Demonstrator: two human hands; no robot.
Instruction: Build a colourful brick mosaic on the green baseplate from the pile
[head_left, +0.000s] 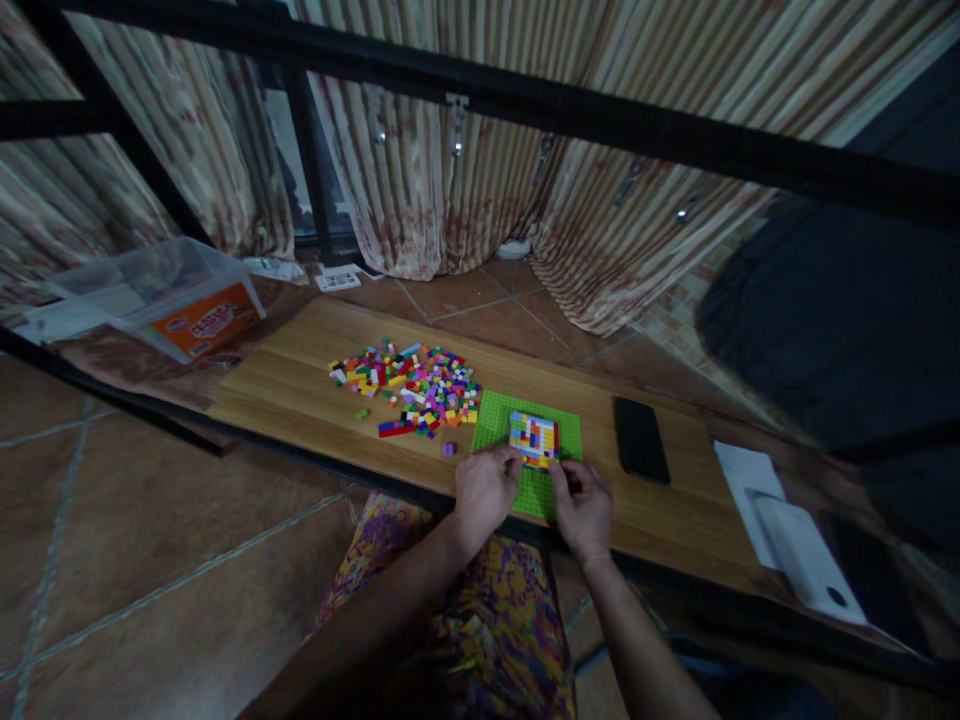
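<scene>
A small multicoloured building-brick panel (534, 437) lies on the green studded baseplate (493, 408). Blue, white, yellow, red and orange bricks make up its layers. At the panel's near left corner, my left hand (486, 487) is closed, with its fingertips against the bricks. My right hand (585, 508) grips the near right corner between thumb and curled fingers. Whether either hand also pinches a single loose brick is too small to tell. Left of the baseplate spreads a pile of loose bricks (431, 385) in many colours. A lone purple brick (448, 449) sits close to my left hand.
The wooden tabletop (277, 385) has a dark front edge. A black phone (640, 440) lies right of the baseplate. Farther right are white paper (750, 490) and a white case-like object (810, 560). A clear plastic bin (165, 290) with an orange label stands at the left.
</scene>
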